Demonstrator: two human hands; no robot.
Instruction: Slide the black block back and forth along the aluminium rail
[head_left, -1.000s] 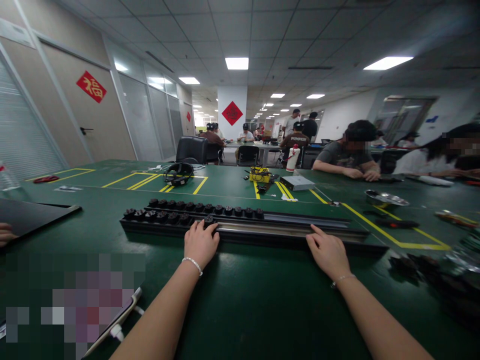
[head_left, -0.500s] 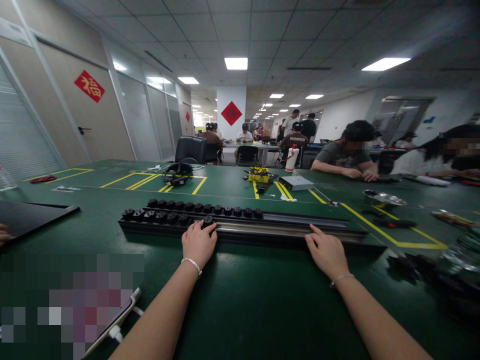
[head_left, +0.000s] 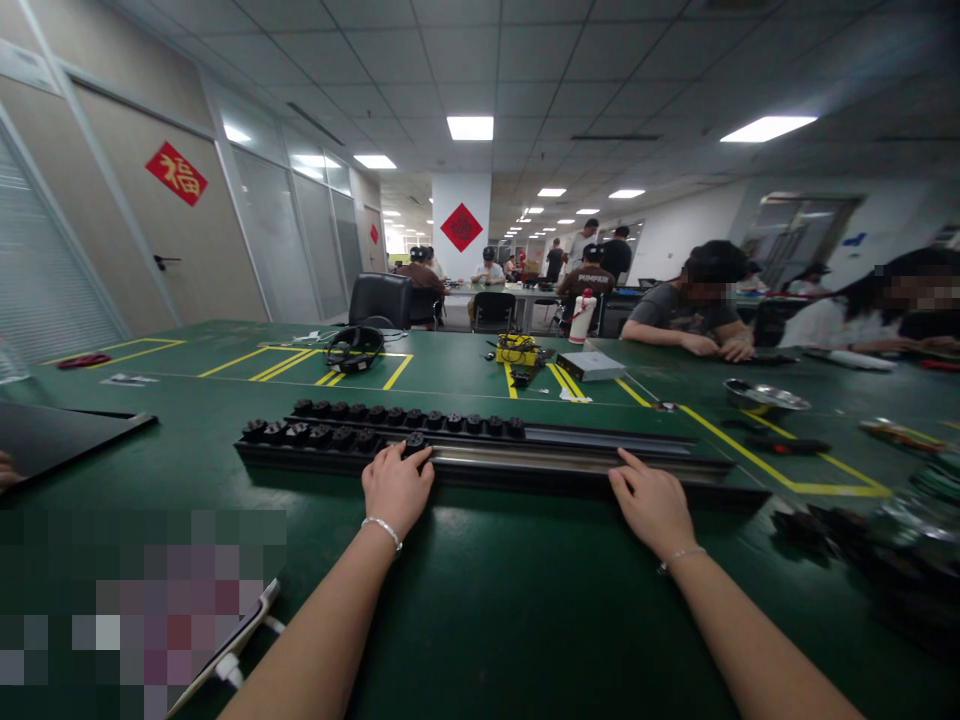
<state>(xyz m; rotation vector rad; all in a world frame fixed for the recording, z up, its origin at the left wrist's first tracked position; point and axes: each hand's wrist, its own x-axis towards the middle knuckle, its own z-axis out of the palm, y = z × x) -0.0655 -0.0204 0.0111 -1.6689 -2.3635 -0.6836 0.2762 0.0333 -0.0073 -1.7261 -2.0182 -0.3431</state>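
Long black rail tray (head_left: 570,455) lies crosswise on green table (head_left: 480,600), two rows of black knobs (head_left: 352,425) filling its L half; L hand (head_left: 396,487) curls fingertips at near row's end knob (head_left: 415,441), grip unclear; R hand (head_left: 651,507) open, flat on tray's near edge.

Matt black rail (head_left: 570,462) with glossy metal strip; matt green tabletop (head_left: 487,600)

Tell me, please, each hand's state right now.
Left hand: touching a black knob; grip cannot be told.
Right hand: open, flat on the long rail.
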